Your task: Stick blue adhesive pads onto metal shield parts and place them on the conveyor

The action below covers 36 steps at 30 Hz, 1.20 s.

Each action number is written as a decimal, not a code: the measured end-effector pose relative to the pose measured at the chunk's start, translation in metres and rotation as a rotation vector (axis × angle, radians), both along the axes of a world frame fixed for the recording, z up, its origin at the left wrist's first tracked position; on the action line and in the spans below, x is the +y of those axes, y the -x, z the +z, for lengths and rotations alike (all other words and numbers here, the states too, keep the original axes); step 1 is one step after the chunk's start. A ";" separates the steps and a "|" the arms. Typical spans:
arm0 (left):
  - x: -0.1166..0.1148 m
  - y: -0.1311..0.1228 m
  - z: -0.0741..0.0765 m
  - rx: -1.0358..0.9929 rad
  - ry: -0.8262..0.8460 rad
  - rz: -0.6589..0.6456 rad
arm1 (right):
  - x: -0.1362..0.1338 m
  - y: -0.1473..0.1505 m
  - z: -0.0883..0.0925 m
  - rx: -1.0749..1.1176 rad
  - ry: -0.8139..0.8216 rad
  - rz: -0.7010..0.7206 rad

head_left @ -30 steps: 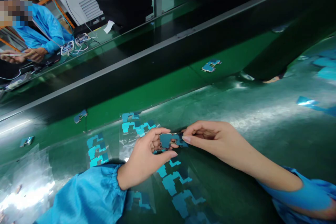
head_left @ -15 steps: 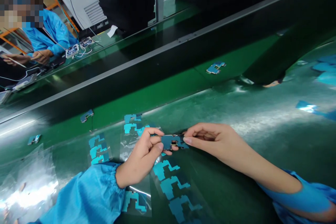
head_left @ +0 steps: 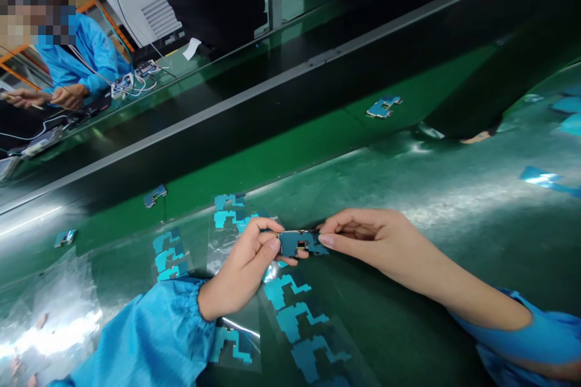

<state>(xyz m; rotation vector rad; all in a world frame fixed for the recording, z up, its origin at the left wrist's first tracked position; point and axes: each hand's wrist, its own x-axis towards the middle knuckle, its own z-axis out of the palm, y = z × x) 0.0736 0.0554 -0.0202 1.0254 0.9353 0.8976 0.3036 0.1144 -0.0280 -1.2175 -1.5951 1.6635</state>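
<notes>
A small circuit board (head_left: 290, 243) with a dark blue face and a notched outline is held level between my hands. My left hand (head_left: 242, 269) grips its left end, thumb on top and fingers underneath. At the other end, my right hand (head_left: 379, 242) pinches the narrow arm of the board between thumb and fingers. Just below lies a clear sheet (head_left: 338, 329) with several blue cut-out stickers (head_left: 297, 320) of a similar outline. Another sticker sheet (head_left: 227, 308) is partly under my left wrist. The board's underside is hidden.
Beyond my hands runs a green conveyor belt (head_left: 272, 163) carrying boards (head_left: 385, 107), (head_left: 155, 196), (head_left: 66, 237) spaced apart. Clear plastic (head_left: 68, 308) lies at the left. Blue film pieces (head_left: 540, 177) are at the right. Across the line, a co-worker (head_left: 97, 42) handles something thin.
The boards on the belt have shifted to the right and slightly away. My hands keep nearly the same place and the same hold on the circuit board.
</notes>
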 end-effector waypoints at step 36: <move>0.000 0.000 0.000 -0.011 -0.011 -0.003 | 0.001 0.001 0.001 0.022 0.033 0.020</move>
